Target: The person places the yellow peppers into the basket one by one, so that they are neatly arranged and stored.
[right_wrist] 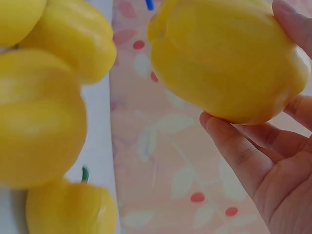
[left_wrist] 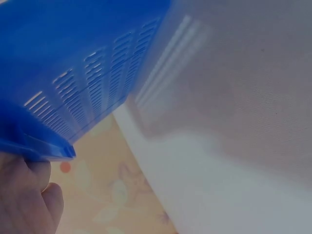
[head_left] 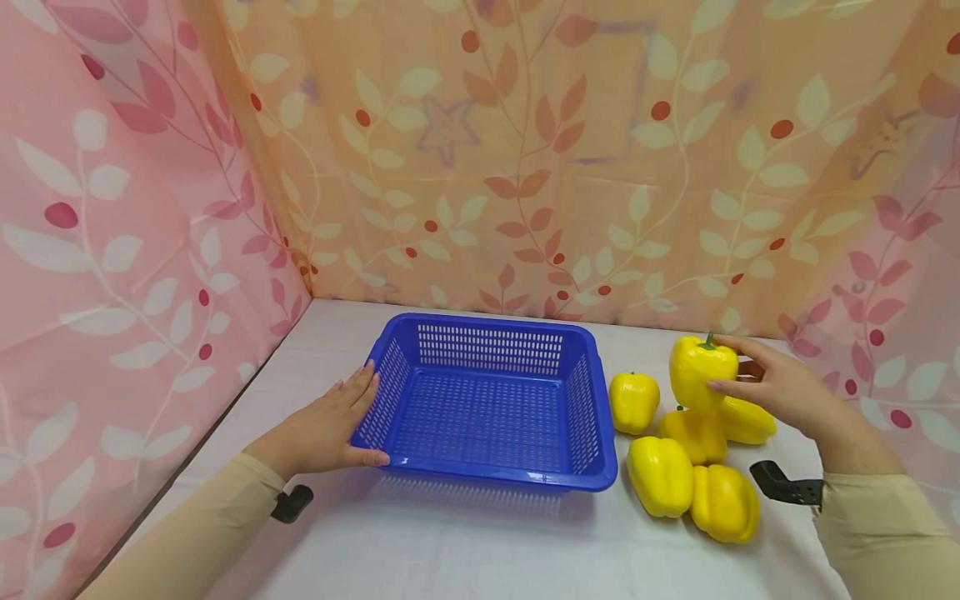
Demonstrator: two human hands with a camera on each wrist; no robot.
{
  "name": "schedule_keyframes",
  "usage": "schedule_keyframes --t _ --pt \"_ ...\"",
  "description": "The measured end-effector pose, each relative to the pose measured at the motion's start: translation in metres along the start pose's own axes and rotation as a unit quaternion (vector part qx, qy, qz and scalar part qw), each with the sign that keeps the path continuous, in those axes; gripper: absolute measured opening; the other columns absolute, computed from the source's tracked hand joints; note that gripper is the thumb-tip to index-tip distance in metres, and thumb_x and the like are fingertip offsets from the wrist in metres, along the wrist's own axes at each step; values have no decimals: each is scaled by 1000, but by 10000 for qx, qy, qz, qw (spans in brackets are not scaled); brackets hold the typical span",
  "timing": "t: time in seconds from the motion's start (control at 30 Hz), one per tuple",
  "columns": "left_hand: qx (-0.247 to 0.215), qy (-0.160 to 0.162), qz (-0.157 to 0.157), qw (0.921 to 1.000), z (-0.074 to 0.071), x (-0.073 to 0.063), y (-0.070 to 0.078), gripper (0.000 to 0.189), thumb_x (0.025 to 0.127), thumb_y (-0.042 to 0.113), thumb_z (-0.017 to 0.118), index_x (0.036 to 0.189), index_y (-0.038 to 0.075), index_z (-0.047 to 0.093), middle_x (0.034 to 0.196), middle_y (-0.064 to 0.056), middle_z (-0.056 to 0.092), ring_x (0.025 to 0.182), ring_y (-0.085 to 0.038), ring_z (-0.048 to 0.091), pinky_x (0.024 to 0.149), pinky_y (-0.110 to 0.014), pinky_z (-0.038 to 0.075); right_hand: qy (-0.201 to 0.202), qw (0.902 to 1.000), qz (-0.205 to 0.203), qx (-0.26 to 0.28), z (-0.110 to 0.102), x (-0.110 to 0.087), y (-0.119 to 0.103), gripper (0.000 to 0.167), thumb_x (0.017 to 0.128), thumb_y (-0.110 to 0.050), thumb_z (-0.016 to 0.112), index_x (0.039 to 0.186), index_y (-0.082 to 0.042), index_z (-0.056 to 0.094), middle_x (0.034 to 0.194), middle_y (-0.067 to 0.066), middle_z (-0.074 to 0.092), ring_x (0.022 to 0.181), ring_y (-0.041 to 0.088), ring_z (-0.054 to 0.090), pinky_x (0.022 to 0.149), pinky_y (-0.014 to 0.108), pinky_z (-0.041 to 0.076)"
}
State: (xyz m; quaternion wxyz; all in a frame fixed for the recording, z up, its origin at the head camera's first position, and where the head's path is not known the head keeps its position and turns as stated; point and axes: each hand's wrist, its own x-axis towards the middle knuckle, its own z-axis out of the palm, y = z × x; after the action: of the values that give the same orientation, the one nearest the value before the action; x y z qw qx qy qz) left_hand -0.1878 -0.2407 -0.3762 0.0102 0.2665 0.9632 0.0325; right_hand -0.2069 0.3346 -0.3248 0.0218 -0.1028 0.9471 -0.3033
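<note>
My right hand holds a yellow bell pepper with a green stem, thumb and fingers around its side, raised above the other peppers. In the right wrist view the same pepper fills the upper right, with fingertips against its lower side. At the left end of the blue plastic basket, my left hand rests on the rim with fingers extended and thumb by the near corner. The left wrist view shows the basket's slotted wall and part of the left hand.
Several yellow bell peppers lie right of the basket, among them a pepper by its wall and a pepper nearest me. A white cloth covers the table. Flowered curtains stand behind and at both sides.
</note>
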Motion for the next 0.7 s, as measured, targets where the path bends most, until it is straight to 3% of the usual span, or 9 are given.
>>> schedule_keyframes --t 0.2,0.43,0.7 --pt "5 -13 10 10000 3 0 -4 119 67 83 40 143 -5 15 152 -20 3 139 -34 9 109 -51 15 24 9998 -173 13 3 13 -16 73 86 -39 61 143 -8 28 124 24 49 107 42 51 84 55 46" --pt "28 17 45 10000 5 2 -8 119 67 83 41 143 -4 15 152 -19 1 139 -34 8 109 -52 15 -79 9987 -272 416 12 30 -39 75 84 -41 63 144 -10 28 125 19 49 107 36 51 83 48 49" --pt "26 22 98 9999 5 2 -9 119 67 83 41 143 -5 15 152 -19 2 139 -34 8 109 -52 15 -206 9956 -684 604 22 50 -65 74 83 -38 66 142 -9 32 123 16 52 104 33 55 84 46 49"
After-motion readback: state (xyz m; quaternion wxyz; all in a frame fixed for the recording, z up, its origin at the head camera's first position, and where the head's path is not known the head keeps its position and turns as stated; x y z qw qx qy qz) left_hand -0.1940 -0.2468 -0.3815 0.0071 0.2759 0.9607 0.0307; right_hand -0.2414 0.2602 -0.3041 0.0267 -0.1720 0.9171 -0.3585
